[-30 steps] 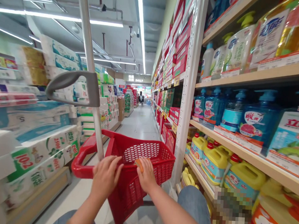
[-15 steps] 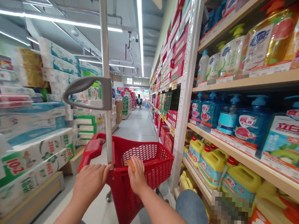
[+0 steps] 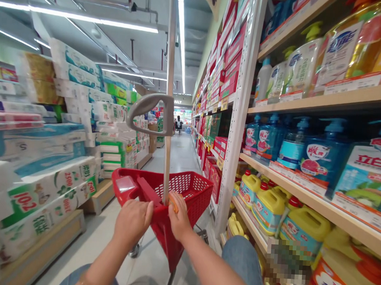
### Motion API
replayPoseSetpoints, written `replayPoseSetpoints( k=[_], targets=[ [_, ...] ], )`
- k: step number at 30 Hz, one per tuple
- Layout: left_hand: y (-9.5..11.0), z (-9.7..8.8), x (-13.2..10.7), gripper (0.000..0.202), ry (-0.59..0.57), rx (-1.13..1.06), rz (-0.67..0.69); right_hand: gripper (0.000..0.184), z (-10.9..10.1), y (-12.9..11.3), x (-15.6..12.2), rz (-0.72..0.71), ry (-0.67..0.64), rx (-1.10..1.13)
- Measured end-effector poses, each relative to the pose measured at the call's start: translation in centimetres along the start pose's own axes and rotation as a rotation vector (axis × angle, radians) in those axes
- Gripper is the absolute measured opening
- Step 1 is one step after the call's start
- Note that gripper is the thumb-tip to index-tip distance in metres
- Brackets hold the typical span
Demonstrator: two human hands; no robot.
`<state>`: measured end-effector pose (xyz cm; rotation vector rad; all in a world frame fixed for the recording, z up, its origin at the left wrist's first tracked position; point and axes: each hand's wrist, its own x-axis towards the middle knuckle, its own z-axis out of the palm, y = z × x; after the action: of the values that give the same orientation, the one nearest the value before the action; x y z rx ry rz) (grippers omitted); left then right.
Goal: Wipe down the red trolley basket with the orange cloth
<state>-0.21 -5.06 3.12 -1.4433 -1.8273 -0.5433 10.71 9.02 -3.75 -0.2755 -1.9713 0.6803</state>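
A red mesh shopping basket point(image 3: 187, 189) rides on a wheeled frame in front of me, with a tall metal pole point(image 3: 170, 72) rising from it to a grey loop handle point(image 3: 150, 113). My left hand point(image 3: 133, 223) is closed over the basket's red bar, just left of the pole. My right hand point(image 3: 179, 217) wraps the pole's foot and a small orange piece point(image 3: 174, 203). The basket's inside looks bare where it shows, though my hands hide part of it.
Shelves of blue pump bottles point(image 3: 325, 159) and yellow jugs point(image 3: 304, 229) stand close on the right. Stacked tissue packs point(image 3: 46, 181) line the left. A tiled aisle point(image 3: 173, 158) runs ahead to a seated person point(image 3: 178, 123). My denim-covered knee point(image 3: 242, 266) shows at the bottom.
The pole has swung from leaning left to nearly upright, and the basket has turned with it. Both hands stay on the basket, and the shelves have shifted slightly in view.
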Motion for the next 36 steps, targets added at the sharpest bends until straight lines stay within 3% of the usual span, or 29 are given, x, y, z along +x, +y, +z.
replayPoseSetpoints(
  k=[3, 6, 10, 13, 15, 17, 20, 24, 26, 28, 30, 33, 36],
  targets=[
    [-0.8, -0.2, 0.0, 0.042, -0.069, -0.224, 0.129, 0.042, -1.6, 1.7, 0.6, 0.059, -0.011, 0.018],
    [-0.9, 0.3, 0.0, 0.045, 0.041, -0.247, 0.033, 0.045, -1.1, 2.2, 1.1, 0.203, 0.071, 0.019],
    [1.4, 1.1, 0.1, 0.042, 0.085, -0.13, -0.066, 0.053, 1.2, -0.3, -0.2, 0.299, 0.277, -0.007],
    [3.5, 0.8, 0.4, 0.04, 0.058, -0.089, -0.069, 0.056, 1.2, -3.3, -2.0, 0.279, 0.345, -0.068],
    [4.4, 0.6, 0.6, 0.039, 0.009, -0.119, -0.039, 0.056, 0.2, -5.4, -2.7, 0.179, 0.276, -0.157],
    [5.0, 0.5, 0.9, 0.038, -0.043, -0.18, -0.005, 0.055, -1.4, -7.2, -2.7, 0.038, 0.119, -0.244],
    [4.7, 0.4, 1.3, 0.041, -0.109, -0.228, 0.021, 0.051, -4.3, -8.5, -1.6, -0.067, -0.001, -0.298],
    [1.5, 0.0, 2.5, 0.041, -0.253, -0.232, 0.115, 0.047, -7.5, -7.5, -0.4, -0.161, -0.131, -0.298],
    [-0.8, -0.1, 3.3, 0.037, -0.209, -0.131, 0.008, 0.048, -8.2, -6.9, -0.2, -0.169, -0.134, -0.293],
    [-2.5, 0.0, 3.8, 0.038, -0.231, -0.052, -0.086, 0.049, -8.0, -6.6, 0.1, -0.155, -0.101, -0.291],
    [-2.9, 0.1, 4.1, 0.04, -0.263, -0.006, -0.123, 0.043, -6.8, -7.0, 0.4, -0.115, -0.045, -0.312],
    [-1.2, 0.2, 4.3, 0.041, -0.263, 0.051, -0.142, 0.038, -4.2, -8.0, 1.0, -0.042, 0.031, -0.384],
    [0.4, 0.2, 4.3, 0.039, -0.262, 0.083, -0.127, 0.048, -2.3, -9.0, 1.0, -0.075, 0.006, -0.417]
  ],
)
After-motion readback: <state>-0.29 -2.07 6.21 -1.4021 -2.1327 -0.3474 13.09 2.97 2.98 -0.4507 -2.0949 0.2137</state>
